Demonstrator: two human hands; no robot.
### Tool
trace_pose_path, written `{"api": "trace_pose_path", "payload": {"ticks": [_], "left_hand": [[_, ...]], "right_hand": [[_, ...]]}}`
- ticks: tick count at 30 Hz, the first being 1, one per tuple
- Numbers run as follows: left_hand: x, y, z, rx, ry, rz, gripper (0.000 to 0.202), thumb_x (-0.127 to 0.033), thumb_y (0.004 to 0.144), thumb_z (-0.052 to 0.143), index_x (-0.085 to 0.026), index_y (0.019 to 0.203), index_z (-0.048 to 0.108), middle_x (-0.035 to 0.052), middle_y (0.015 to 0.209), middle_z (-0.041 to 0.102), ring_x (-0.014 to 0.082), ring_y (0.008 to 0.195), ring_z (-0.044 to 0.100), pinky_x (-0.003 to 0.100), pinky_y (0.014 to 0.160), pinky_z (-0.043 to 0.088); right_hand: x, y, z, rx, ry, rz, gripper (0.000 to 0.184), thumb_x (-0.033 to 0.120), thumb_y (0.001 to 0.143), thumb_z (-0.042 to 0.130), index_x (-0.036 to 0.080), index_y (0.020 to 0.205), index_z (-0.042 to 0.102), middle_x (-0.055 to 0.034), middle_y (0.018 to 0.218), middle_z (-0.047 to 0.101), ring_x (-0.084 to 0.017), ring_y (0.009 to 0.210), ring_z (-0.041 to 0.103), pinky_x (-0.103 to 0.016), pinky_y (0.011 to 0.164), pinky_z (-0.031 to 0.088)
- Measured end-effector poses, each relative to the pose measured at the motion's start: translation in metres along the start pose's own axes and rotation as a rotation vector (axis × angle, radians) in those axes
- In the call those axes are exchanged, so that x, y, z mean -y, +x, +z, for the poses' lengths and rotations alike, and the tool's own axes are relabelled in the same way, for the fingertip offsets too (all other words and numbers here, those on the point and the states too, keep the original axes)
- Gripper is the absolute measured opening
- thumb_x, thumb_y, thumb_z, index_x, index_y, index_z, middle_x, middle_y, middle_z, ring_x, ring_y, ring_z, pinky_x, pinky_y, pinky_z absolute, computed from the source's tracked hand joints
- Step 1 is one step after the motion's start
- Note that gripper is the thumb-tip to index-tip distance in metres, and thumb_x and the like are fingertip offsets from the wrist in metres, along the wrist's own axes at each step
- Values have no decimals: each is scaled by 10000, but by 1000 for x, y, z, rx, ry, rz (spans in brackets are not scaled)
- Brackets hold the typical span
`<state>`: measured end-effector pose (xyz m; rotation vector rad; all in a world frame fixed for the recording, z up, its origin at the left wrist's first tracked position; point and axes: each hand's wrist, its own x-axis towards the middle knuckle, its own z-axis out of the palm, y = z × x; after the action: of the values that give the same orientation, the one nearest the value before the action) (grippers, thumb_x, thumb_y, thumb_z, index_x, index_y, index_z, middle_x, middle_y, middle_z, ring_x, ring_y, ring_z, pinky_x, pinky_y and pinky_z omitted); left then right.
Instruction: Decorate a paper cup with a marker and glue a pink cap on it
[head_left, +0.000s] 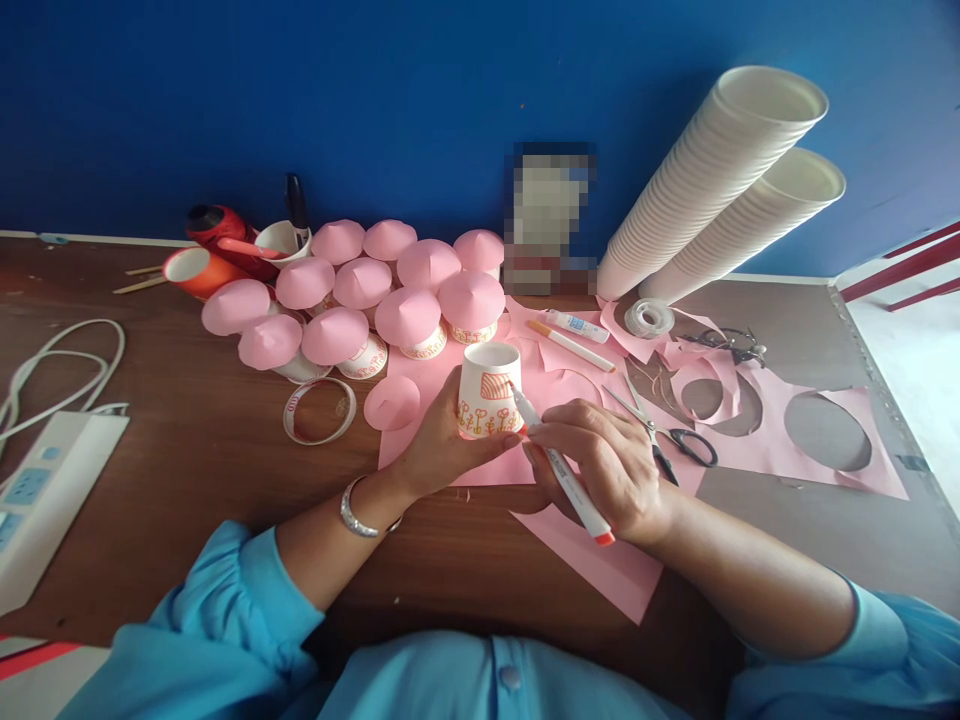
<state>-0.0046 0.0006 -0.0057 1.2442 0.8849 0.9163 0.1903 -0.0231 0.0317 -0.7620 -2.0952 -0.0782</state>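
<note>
My left hand (442,440) is wrapped around a white paper cup (472,372), with a thumb along its lower side. Orange flowers run around the cup's lower part, and a striped orange patch sits higher up. My right hand (611,465) grips a white marker with an orange end (574,490), its tip touching or very close to the patch. Behind the cup stand several decorated cups (424,345) topped with pink paper cones (409,315). A loose pink paper cone (391,402) lies left of my left hand.
Two tall stacks of white cups (712,170) lean on the blue wall. Scissors (660,435), clear tape (649,318), a glue tube (576,325), another marker (571,345) and cut pink paper (765,410) lie rightward. A tape roll (289,425) and power strip (64,500) are leftward.
</note>
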Motion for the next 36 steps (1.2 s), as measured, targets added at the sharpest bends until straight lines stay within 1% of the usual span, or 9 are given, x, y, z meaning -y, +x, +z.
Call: {"api": "trace_pose_path", "payload": {"ticks": [7, 11, 16, 21, 27, 31, 36], "left_hand": [[2, 0, -2, -4, 24, 36, 543, -374, 766, 873, -205, 1135, 511, 33, 1018, 639, 198, 929, 634, 319, 761, 550], [3, 0, -3, -19, 15, 13, 572, -391, 769, 872, -204, 1166, 505, 38, 1036, 623, 203, 955, 624, 325, 785, 546], [5, 0, -4, -17, 12, 0, 583, -389, 761, 876, -208, 1166, 497, 36, 1016, 618, 197, 934, 619, 314, 757, 534], [2, 2, -4, -31, 22, 1, 586, -400, 748, 880, -206, 1143, 493, 37, 1009, 616, 190, 913, 612, 304, 734, 529], [2, 2, -3, -25, -9, -1, 568, -389, 753, 877, -208, 1137, 499, 21, 970, 613, 175, 874, 612, 295, 711, 531], [2, 1, -3, -31, -15, 18, 572, -364, 747, 887, -216, 1156, 517, 25, 997, 636, 184, 897, 633, 304, 736, 545], [0, 2, -4, 24, -67, 17, 504, -351, 792, 856, -218, 1173, 554, 54, 1061, 686, 215, 949, 676, 320, 760, 570]], "right_hand": [[3, 1, 2, 1, -5, 17, 218, 37, 896, 619, 159, 1067, 560, -16, 742, 652, -138, 633, 619, -255, 540, 526], [3, -1, 3, 3, -10, 19, 219, 46, 903, 614, 165, 1079, 560, -13, 738, 647, -139, 630, 619, -255, 539, 521], [2, -2, 3, 12, 1, 12, 217, 40, 890, 621, 149, 1071, 568, -27, 760, 654, -150, 646, 626, -265, 548, 531], [2, -3, 3, 20, 19, 5, 208, 23, 884, 630, 133, 1050, 570, -37, 771, 648, -148, 656, 614, -267, 560, 531], [2, -4, 4, 22, 35, 3, 219, 1, 861, 644, 114, 1036, 578, -49, 782, 647, -154, 676, 615, -273, 572, 531], [3, -2, 2, 5, 36, 4, 238, 7, 852, 654, 122, 1046, 579, -44, 787, 649, -152, 668, 624, -264, 566, 530], [2, 1, -2, -34, -7, -1, 224, 47, 873, 645, 139, 1068, 587, -47, 787, 646, -161, 667, 626, -270, 555, 541]]}}
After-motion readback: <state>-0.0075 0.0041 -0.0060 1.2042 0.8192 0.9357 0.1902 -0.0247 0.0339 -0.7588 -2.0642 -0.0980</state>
